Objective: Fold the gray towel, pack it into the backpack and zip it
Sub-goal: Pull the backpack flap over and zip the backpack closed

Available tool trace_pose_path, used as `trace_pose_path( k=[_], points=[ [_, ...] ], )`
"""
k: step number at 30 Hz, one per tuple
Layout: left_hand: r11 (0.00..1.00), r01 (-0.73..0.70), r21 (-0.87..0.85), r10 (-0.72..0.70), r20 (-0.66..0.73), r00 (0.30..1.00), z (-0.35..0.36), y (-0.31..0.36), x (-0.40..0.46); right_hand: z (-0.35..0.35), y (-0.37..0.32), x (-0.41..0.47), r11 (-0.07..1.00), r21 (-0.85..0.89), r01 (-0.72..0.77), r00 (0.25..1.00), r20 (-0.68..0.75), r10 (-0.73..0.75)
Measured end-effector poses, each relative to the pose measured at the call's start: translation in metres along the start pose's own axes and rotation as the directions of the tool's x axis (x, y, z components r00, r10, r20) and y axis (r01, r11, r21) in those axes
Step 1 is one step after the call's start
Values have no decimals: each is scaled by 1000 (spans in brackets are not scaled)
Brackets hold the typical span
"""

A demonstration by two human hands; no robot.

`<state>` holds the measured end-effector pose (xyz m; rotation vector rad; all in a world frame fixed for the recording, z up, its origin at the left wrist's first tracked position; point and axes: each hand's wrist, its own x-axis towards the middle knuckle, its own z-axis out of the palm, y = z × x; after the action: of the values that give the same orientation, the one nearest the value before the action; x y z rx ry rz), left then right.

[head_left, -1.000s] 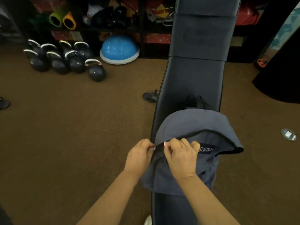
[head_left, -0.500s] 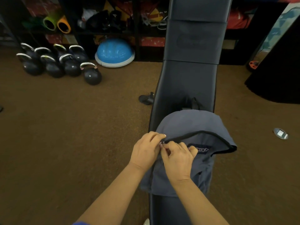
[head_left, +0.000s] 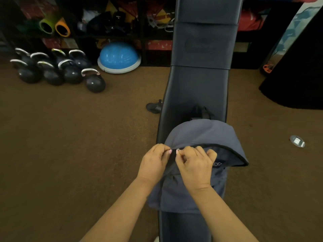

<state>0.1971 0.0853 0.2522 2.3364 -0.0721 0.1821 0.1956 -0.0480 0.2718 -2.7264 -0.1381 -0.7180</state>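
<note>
A blue-grey backpack [head_left: 201, 135] lies on a dark padded bench [head_left: 197, 88], its black zipper line curving across the top. My left hand [head_left: 153, 161] pinches the fabric at the left end of the zipper. Just to its right, my right hand [head_left: 194, 163] is closed on the small zipper pull. Both hands touch the bag, fingertips nearly meeting. No gray towel is visible; the bag's inside is hidden.
Several black kettlebells [head_left: 52, 70] and a blue balance dome [head_left: 118, 57] stand on the brown carpet at the left. Shelves of gear [head_left: 108, 20] line the back. A small silver object [head_left: 297, 141] lies on the floor to the right, beside a black shape [head_left: 297, 75].
Both hands stay at the left end of the zipper with only small finger shifts. The camera view has drifted slightly.
</note>
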Motion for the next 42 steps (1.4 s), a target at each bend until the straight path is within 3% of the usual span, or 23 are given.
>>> trace_pose_path(
  k=[7, 13, 15, 22, 28, 33, 38, 42],
  points=[
    [998, 1, 67, -4, 38, 999, -3, 12, 6, -3, 5, 2, 992, 30, -119, 993, 29, 118],
    [930, -297, 216, 276, 122, 954, -5, 23, 28, -3, -5, -3, 983, 84, -161, 986, 52, 157],
    [902, -336, 270, 312, 131, 941, -6, 24, 36, -3, -3, -2, 980, 98, -175, 984, 52, 171],
    [983, -145, 112, 125, 175, 977, -1, 25, 34, -9, 13, 10, 979, 87, -186, 983, 14, 185],
    [989, -131, 71, 114, 205, 972, -4, 28, 32, -15, 20, 13, 987, 49, -153, 988, -22, 155],
    [984, -133, 116, 113, 168, 979, -5, 27, 32, -20, 19, 20, 992, -56, -111, 988, 106, 116],
    [936, -285, 208, 244, 202, 949, -4, 41, 39, -28, 2, 10, 970, 97, -224, 962, 184, 204],
    [836, -500, 226, 427, 303, 852, -6, 47, 52, -27, -1, 3, 905, 200, -376, 919, 208, 336]
  ],
)
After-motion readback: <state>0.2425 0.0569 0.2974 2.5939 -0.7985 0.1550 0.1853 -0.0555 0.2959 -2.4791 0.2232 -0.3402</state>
